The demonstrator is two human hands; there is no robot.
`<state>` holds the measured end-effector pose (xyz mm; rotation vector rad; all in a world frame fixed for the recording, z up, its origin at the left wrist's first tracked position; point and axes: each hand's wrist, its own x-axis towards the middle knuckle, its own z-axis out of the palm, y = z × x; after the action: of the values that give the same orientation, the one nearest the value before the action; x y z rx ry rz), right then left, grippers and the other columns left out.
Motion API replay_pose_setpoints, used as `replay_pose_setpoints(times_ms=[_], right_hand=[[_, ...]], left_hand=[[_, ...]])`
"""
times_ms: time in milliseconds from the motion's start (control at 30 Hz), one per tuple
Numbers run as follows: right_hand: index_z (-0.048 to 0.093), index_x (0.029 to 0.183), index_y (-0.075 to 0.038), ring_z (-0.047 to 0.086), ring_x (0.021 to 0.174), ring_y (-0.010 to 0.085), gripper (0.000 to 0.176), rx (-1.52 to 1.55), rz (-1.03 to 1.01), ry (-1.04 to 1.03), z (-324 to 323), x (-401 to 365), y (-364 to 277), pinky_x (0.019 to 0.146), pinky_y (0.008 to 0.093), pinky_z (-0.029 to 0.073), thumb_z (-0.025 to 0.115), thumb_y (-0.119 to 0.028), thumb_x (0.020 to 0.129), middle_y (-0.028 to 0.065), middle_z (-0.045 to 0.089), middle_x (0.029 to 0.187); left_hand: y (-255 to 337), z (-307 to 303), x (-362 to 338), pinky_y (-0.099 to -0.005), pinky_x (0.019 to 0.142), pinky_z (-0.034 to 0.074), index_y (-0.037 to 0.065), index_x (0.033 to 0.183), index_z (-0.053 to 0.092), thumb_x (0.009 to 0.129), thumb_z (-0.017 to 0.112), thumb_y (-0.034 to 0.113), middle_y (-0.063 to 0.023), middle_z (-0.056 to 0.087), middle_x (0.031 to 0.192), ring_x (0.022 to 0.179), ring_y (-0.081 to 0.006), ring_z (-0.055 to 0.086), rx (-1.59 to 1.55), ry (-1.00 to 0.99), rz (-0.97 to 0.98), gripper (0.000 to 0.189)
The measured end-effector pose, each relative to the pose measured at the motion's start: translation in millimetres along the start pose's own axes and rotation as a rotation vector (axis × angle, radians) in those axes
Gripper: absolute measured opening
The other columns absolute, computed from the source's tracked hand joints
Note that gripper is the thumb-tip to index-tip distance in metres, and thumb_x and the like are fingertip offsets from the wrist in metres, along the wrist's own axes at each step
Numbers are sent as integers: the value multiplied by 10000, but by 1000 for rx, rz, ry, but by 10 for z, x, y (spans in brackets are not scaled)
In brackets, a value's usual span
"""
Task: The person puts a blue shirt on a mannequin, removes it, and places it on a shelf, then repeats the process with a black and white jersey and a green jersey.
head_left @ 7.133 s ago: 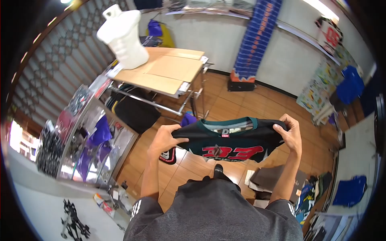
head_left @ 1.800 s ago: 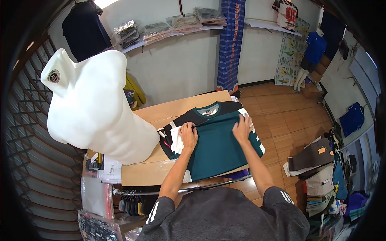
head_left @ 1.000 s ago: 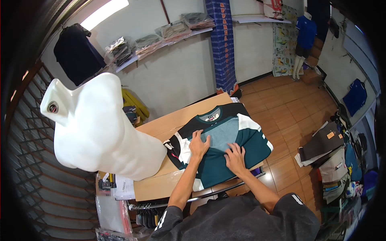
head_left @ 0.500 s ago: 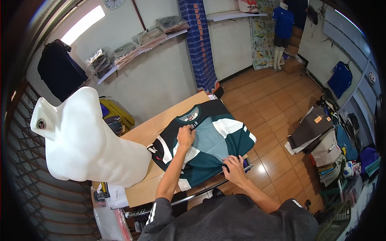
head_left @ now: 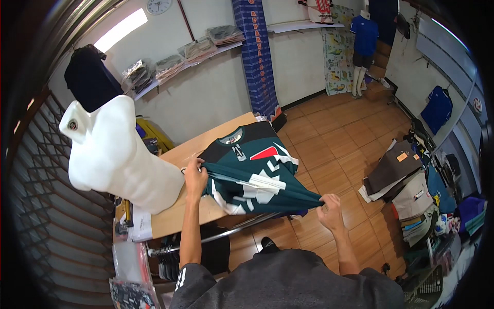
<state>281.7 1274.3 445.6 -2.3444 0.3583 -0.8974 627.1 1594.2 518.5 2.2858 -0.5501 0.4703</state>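
Note:
A dark green jersey with black shoulders, white shapes and a red patch lies over the wooden table, its collar toward the far end. My left hand is closed on the jersey's left edge, at the table's near side. With fingers wrapped round it, my right hand grips the other lower corner, out past the table. The cloth is stretched taut between both hands, and its near edge hangs over the table's side. Left of my left hand stands a white torso mannequin.
A metal rail with hangers runs under the table's near edge. Piles of folded clothes stand on the right. Packed garments lie on a wall shelf. A mannequin in a blue shirt stands at the back beyond the tiled floor.
The jersey has gone from bunched, with grey inner cloth showing, to spread with its green front visible. My left hand moved left, my right hand right, pulling the cloth taut.

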Motion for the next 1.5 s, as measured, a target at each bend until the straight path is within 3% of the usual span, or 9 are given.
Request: replay_pose_setpoints(times_ms=[100,200,300,633,800,967,1100,1367,1500], right_hand=[[586,856,-10,579,891,360,181,88,-8,64,-365,46,-50,864,418,442,619,6,679,158,610,857],[572,873,-11,604,862,326,191,204,-29,149,-709,55,-170,796,367,480,602,77,706,145,611,858],[557,880,-12,619,818,244,187,326,-67,162,-977,43,-201,771,314,488,592,103,737,119,611,856],[480,942,-39,542,803,105,275,730,-261,182,-1656,409,-708,700,205,442,449,191,794,90,605,947],[449,1005,-36,587,961,144,222,883,-351,70,-1711,686,-996,834,230,490,374,133,882,130,599,1021],[473,993,-44,563,934,122,139,1107,-373,-52,-1473,964,-1309,795,226,461,438,47,895,117,597,1006],[496,943,-63,523,914,116,115,1233,-367,-153,-1206,1129,-1625,769,211,420,504,3,849,44,554,911],[516,895,-53,542,774,95,122,1618,-335,-367,-523,1161,-2474,758,231,472,497,19,798,31,559,823],[521,906,-63,540,757,78,123,1650,-321,-485,-265,1046,-2946,740,215,468,518,21,816,5,526,796]], left_hand=[[190,-386,-336,-379,629,522,-8,973,596,843,534,3,-161,667,832,676,-299,636,-44,123,15,145],[585,-909,-754,-296,451,460,17,1009,554,905,443,3,-118,651,756,520,-186,576,-516,21,-267,152],[931,-1313,-1208,-219,370,382,52,1046,516,928,382,-10,-74,615,706,457,-98,519,-677,82,-253,189],[1810,-2277,-1959,-198,328,377,95,1050,550,979,334,38,-7,528,712,466,-64,520,-942,390,-171,234],[1871,-2664,-2039,-211,398,461,76,1076,551,1006,328,70,-51,605,816,546,-94,591,-983,520,-36,234],[1567,-2991,-2089,-200,431,533,60,1109,582,994,340,41,-40,607,896,648,-76,635,-920,545,-23,269],[1303,-3206,-2164,-165,425,418,99,1103,593,1023,400,105,5,634,849,658,-51,638,-972,564,-140,209],[24,-3547,-2388,-182,436,468,141,1140,593,977,395,173,-38,696,906,666,-166,718,-1179,423,-470,259],[-264,-3533,-2395,-257,588,575,103,1224,518,981,419,152,-121,696,1053,906,-254,726,-1278,521,-501,267]])
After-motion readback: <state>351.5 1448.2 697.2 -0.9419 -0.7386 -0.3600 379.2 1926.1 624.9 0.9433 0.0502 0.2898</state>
